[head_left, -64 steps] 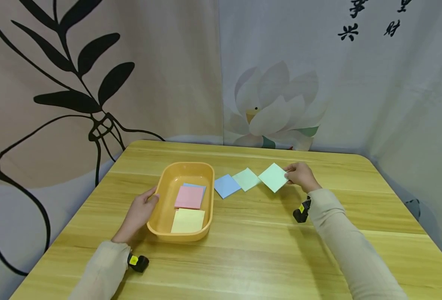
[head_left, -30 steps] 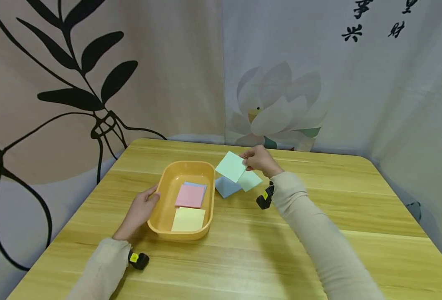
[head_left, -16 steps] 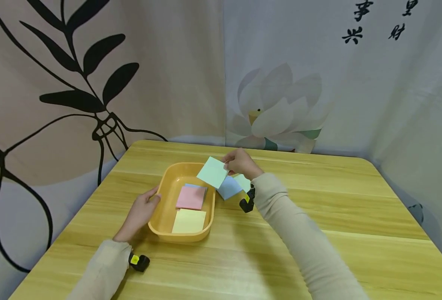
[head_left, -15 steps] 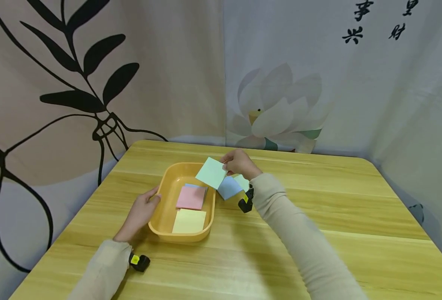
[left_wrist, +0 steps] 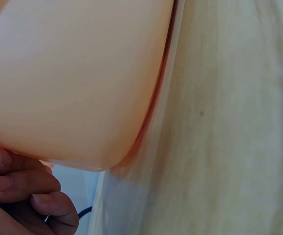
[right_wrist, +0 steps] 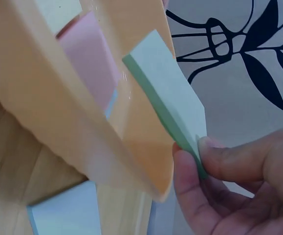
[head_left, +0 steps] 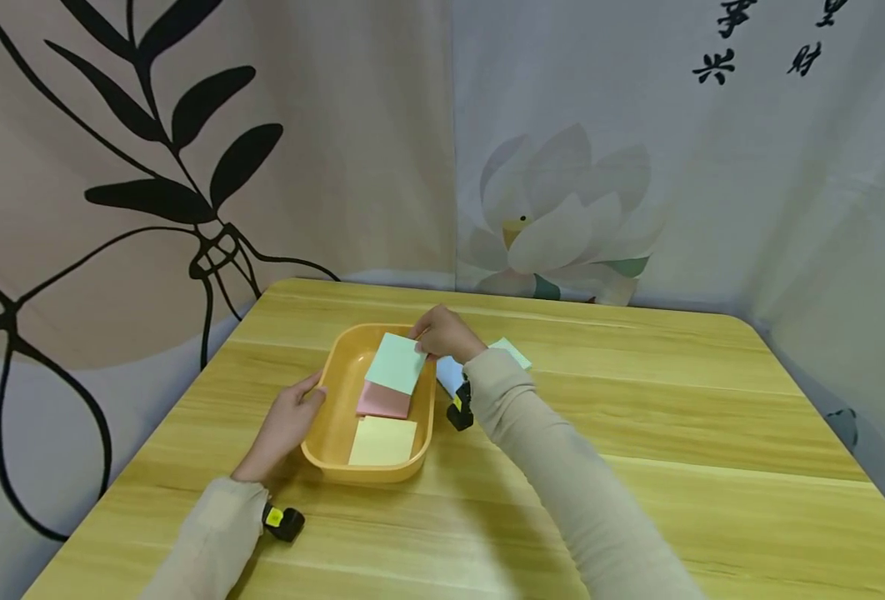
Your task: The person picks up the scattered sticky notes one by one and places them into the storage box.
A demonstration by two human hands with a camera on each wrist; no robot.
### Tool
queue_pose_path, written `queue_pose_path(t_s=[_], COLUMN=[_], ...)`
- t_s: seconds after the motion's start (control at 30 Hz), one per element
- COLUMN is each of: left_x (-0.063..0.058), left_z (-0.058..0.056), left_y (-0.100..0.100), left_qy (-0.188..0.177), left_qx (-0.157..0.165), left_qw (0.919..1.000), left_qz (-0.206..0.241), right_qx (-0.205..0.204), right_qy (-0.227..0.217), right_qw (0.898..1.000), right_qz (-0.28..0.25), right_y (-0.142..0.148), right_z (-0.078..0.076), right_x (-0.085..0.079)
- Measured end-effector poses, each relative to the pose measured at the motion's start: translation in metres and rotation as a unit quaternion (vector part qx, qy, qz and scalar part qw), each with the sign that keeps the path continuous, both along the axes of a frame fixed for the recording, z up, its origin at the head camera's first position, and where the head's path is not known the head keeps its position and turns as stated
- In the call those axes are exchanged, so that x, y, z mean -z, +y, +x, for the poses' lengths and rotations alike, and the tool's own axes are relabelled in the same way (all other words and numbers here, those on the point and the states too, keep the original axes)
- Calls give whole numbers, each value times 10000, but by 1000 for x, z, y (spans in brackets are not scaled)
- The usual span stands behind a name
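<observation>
A yellow-orange plastic tray (head_left: 347, 362) stands on the table, tilted slightly in the head view. My left hand (head_left: 281, 427) grips its left rim, thumb on top; the left wrist view shows curled fingers (left_wrist: 24, 186) at the tray's wall. Over the tray's far half, my right hand (head_left: 448, 335) pinches a pale green sticky-note pad (head_left: 396, 363) by one corner, between thumb and fingers. Inside the tray lie a pink pad (head_left: 382, 402), partly covered in the head view, and a pale yellow pad (head_left: 382, 442). A blue edge (right_wrist: 111, 105) shows under the pink pad.
Right of the tray, a blue pad (head_left: 450, 375) lies on the wooden table (head_left: 637, 500), partly hidden by my right wrist. Another pale green pad (head_left: 516, 353) lies beyond my sleeve. A printed curtain (head_left: 367, 150) hangs behind the table's far edge.
My right hand has carried the pale green pad leftward from the table's right side, past the blue pad, to over the tray. My left hand has kept its grip on the tray.
</observation>
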State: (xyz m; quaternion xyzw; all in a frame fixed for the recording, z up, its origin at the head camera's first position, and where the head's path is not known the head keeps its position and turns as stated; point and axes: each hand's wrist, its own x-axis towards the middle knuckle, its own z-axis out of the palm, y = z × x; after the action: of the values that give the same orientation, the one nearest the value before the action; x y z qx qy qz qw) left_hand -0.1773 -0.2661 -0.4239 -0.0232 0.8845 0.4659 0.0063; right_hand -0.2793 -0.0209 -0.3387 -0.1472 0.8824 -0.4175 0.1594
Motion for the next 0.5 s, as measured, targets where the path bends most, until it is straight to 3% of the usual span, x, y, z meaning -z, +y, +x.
queue_pose_path(t_s=[0.5], left_x=[0], left_z=[-2], left_y=[1], left_qy=[26], left_qx=[-52], left_qw=[9997], left_qz=[237], right_qx=[-473], right_qy=[-180], right_qw=[9975], right_qz=[502], right_y=[-27], right_z=[0], right_x=[13])
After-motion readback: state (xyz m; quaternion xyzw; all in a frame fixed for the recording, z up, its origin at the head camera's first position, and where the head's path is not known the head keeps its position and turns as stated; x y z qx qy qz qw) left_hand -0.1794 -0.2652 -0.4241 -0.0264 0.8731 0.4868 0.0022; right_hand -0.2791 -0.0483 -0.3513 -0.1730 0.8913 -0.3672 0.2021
